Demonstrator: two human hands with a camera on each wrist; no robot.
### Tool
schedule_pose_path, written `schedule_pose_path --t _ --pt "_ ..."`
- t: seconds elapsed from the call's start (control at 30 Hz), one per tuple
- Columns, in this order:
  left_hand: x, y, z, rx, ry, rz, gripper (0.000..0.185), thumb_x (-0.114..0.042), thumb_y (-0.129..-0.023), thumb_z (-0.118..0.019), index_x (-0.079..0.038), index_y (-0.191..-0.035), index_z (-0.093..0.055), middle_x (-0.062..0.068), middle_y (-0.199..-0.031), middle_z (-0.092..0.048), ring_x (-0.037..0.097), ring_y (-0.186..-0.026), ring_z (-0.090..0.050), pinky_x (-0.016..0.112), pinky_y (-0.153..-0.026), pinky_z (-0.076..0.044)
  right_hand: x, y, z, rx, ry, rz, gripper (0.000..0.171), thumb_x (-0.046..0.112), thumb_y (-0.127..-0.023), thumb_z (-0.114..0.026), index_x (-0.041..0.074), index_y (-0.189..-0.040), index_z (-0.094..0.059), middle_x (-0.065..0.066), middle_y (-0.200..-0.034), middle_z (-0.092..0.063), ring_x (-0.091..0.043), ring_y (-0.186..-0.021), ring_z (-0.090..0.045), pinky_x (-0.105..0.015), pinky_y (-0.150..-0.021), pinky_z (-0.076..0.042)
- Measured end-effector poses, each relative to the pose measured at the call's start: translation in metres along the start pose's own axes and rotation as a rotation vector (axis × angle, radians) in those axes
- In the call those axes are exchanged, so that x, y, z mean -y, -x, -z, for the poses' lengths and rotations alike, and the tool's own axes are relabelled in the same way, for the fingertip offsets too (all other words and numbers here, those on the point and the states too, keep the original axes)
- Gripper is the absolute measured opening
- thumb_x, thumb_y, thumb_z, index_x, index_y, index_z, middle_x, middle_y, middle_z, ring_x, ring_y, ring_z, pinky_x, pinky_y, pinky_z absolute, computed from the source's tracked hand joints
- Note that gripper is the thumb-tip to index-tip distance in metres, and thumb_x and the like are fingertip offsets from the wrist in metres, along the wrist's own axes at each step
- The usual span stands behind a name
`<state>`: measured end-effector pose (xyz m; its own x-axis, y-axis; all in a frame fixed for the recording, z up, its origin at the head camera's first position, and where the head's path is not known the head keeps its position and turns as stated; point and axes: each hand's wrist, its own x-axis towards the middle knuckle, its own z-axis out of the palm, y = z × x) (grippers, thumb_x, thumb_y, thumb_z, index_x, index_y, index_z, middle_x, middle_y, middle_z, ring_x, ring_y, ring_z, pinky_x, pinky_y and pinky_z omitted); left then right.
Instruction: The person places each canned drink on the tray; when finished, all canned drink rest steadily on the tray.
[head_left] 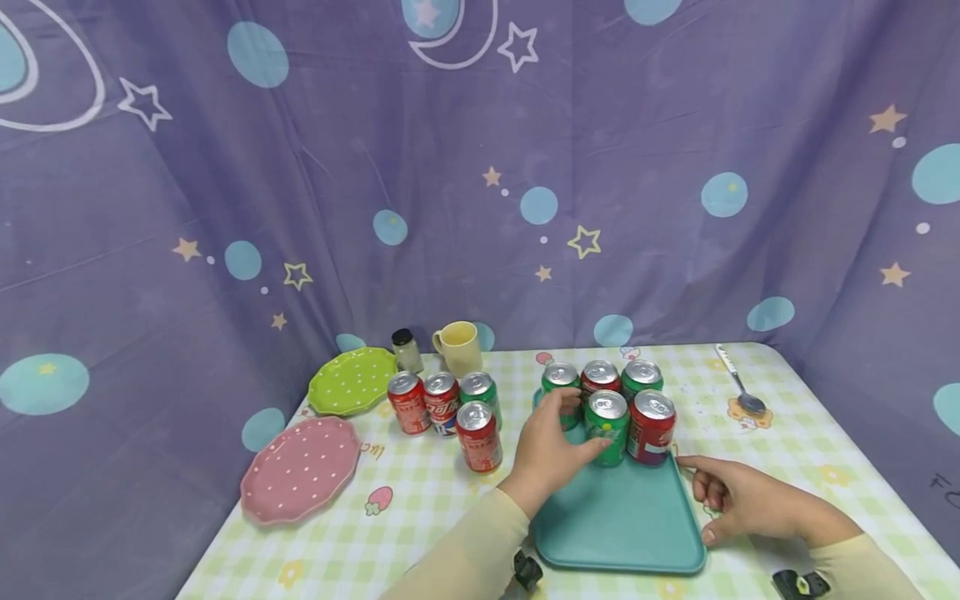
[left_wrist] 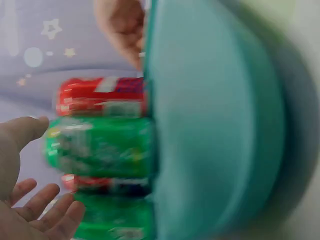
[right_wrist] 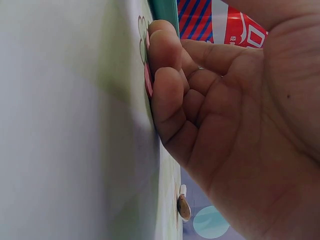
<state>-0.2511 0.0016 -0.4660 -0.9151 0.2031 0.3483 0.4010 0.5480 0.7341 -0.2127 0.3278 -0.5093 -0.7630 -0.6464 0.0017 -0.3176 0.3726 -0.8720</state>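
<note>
My left hand (head_left: 551,450) is over the teal tray (head_left: 622,525), fingers spread, beside the front green soda can (head_left: 607,429). In the left wrist view a gap shows between this hand (left_wrist: 30,185) and the green can (left_wrist: 100,145). A red soda can (head_left: 652,427) stands right of that can, with two green cans and another red can (head_left: 601,377) behind, all upright on the tray. My right hand (head_left: 757,504) rests at the tray's right side, index finger straight and thumb tip at the rim, its other fingers bent against the tablecloth.
Left of the tray stand several more cans, among them a red can (head_left: 478,437) and a green can (head_left: 480,389). Beyond are a yellow mug (head_left: 460,348), a black-lidded jar (head_left: 407,352), a green plate (head_left: 352,382) and a pink plate (head_left: 302,471). A spoon (head_left: 738,383) lies at the back right.
</note>
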Motion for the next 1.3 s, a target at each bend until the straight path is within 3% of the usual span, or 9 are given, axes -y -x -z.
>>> schedule_pose_path --t 0.17,0.3,0.4,0.53,0.73,1.0,1.13,1.3 --pt "-0.006 0.008 0.046 -0.076 0.049 -0.126 0.061 -0.027 -0.085 -0.090 -0.017 -0.136 -0.059 -0.005 -0.130 -0.064 0.013 -0.121 -0.062 0.035 -0.100 -0.055 0.000 0.000 0.001 0.002 0.001 -0.009 0.104 0.016 -0.074 -0.093 -0.021 -0.149 -0.031 -0.012 -0.098 -0.056 -0.014 -0.077 -0.053 -0.027 -0.061 -0.047" --pt "0.008 0.016 0.082 -0.149 0.063 -0.220 0.065 -0.019 -0.085 -0.089 -0.013 -0.141 -0.055 0.002 -0.132 -0.064 0.018 -0.122 -0.060 0.043 -0.099 -0.054 0.000 0.000 0.001 0.004 -0.003 -0.011 0.104 0.016 -0.075 -0.093 -0.021 -0.150 -0.031 -0.012 -0.098 -0.056 -0.015 -0.076 -0.053 -0.028 -0.061 -0.047" --pt "0.027 0.024 0.101 -0.202 0.042 -0.229 0.069 -0.017 -0.084 -0.090 -0.013 -0.143 -0.053 0.005 -0.135 -0.062 0.021 -0.124 -0.058 0.050 -0.101 -0.052 0.000 0.000 0.001 0.001 -0.002 -0.011 0.103 0.015 -0.075 -0.093 -0.020 -0.150 -0.031 -0.012 -0.098 -0.056 -0.015 -0.076 -0.053 -0.028 -0.061 -0.047" --pt "0.055 0.034 0.117 -0.238 0.035 -0.186 0.070 -0.014 -0.083 -0.091 -0.009 -0.142 -0.053 0.008 -0.137 -0.059 0.030 -0.126 -0.057 0.058 -0.105 -0.048 -0.001 0.000 0.001 -0.001 -0.004 -0.006 0.103 0.015 -0.074 -0.092 -0.020 -0.150 -0.031 -0.012 -0.098 -0.056 -0.015 -0.076 -0.053 -0.028 -0.060 -0.047" --pt "0.081 0.046 0.127 -0.175 0.126 -0.064 0.080 -0.017 -0.082 -0.093 -0.004 -0.147 -0.046 0.015 -0.143 -0.056 0.033 -0.130 -0.055 0.062 -0.106 -0.044 -0.001 0.000 0.000 0.004 -0.015 0.004 0.103 0.014 -0.074 -0.092 -0.022 -0.149 -0.030 -0.012 -0.098 -0.057 -0.014 -0.076 -0.054 -0.028 -0.061 -0.048" --pt "0.107 0.050 0.118 -0.048 0.191 0.082 0.088 -0.021 -0.082 -0.093 -0.015 -0.151 -0.040 0.006 -0.141 -0.056 0.027 -0.132 -0.054 0.055 -0.109 -0.047 -0.005 0.001 0.000 0.000 -0.021 -0.002 0.104 0.014 -0.075 -0.092 -0.022 -0.149 -0.030 -0.012 -0.098 -0.056 -0.014 -0.075 -0.053 -0.028 -0.060 -0.047" --pt "0.115 0.051 0.110 -0.031 0.239 0.106 0.087 -0.021 -0.082 -0.093 -0.024 -0.151 -0.040 0.007 -0.141 -0.055 0.028 -0.134 -0.052 0.055 -0.111 -0.047 -0.006 0.001 0.000 -0.004 -0.010 -0.009 0.104 0.015 -0.074 -0.093 -0.021 -0.150 -0.031 -0.011 -0.098 -0.056 -0.014 -0.075 -0.053 -0.028 -0.061 -0.047" --pt "0.121 0.050 0.104 -0.061 0.284 0.101 0.084 -0.018 -0.083 -0.092 -0.021 -0.151 -0.042 0.009 -0.142 -0.056 0.030 -0.134 -0.054 0.054 -0.110 -0.047 -0.007 0.000 0.000 -0.005 -0.002 -0.014 0.103 0.014 -0.074 -0.093 -0.020 -0.150 -0.031 -0.011 -0.098 -0.057 -0.013 -0.076 -0.054 -0.027 -0.061 -0.048"
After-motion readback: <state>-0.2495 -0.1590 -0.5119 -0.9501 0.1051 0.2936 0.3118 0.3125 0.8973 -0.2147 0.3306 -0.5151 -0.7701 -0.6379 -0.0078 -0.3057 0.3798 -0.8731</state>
